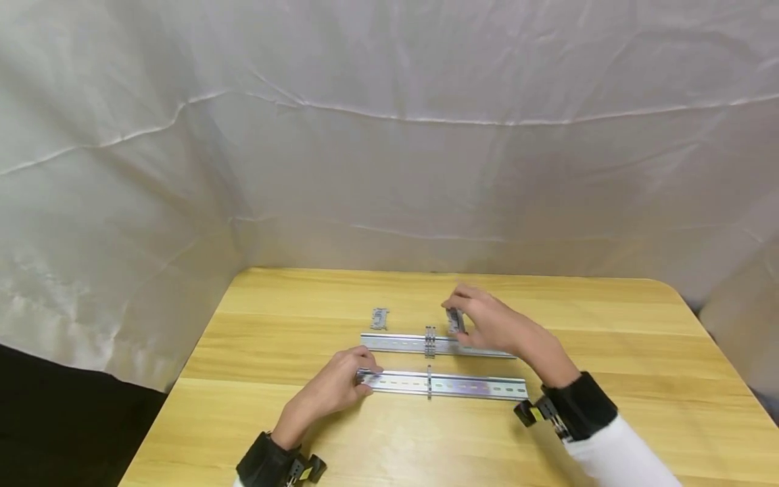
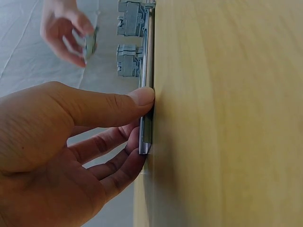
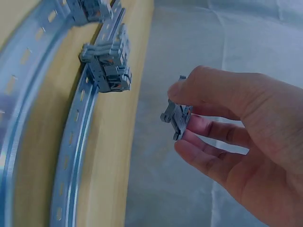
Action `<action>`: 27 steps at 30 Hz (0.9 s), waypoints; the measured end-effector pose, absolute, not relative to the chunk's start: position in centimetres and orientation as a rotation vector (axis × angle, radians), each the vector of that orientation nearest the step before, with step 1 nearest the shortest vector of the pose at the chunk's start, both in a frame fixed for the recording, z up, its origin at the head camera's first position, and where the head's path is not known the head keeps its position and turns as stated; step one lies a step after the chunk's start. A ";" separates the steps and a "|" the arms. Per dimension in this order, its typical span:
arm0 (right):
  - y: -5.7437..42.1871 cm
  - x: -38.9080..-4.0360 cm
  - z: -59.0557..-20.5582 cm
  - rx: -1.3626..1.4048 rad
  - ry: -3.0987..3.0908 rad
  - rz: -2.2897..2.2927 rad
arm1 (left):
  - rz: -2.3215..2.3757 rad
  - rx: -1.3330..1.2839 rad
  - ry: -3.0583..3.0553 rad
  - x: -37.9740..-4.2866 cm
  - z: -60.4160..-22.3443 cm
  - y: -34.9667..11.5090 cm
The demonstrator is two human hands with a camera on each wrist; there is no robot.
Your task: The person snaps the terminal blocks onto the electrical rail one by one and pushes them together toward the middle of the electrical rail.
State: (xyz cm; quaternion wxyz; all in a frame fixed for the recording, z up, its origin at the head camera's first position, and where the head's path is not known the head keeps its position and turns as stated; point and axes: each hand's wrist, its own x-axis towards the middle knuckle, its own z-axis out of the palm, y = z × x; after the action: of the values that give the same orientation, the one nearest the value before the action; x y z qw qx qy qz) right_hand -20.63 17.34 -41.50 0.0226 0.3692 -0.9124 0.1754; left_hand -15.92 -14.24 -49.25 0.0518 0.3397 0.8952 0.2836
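Two slotted metal DIN rails lie across the wooden table, one behind the other. My left hand [image 1: 335,383] pinches the left end of the near rail [image 1: 462,387], thumb on the front edge and fingers behind. A single grey terminal block [image 1: 429,382] stands on that rail near its middle. Several grey blocks [image 1: 430,342] stand together on the far rail [image 1: 395,342]. Above the far rail's right half, my right hand [image 1: 487,318] holds a grey terminal block [image 3: 177,116] between thumb and fingertips, raised off the table in the right wrist view.
Another grey terminal block [image 1: 380,318] lies flat on the table [image 1: 292,304] behind the far rail's left end. A pale cloth [image 1: 426,189] hangs behind the table and along its left side. Dark cloth [image 1: 55,419] shows at the lower left.
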 end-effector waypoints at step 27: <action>27.0 -12.4 -46.1 0.634 -2.922 1.116 | 0.882 1.046 2.713 -16.2 -49.3 -14.2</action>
State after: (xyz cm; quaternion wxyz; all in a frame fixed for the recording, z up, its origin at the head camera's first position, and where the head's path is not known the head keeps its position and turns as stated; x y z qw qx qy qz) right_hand -12.38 27.01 -46.11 -0.0250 0.1985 -0.9153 0.3495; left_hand -16.19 -14.17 -49.26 0.0517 0.3437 0.8916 0.2901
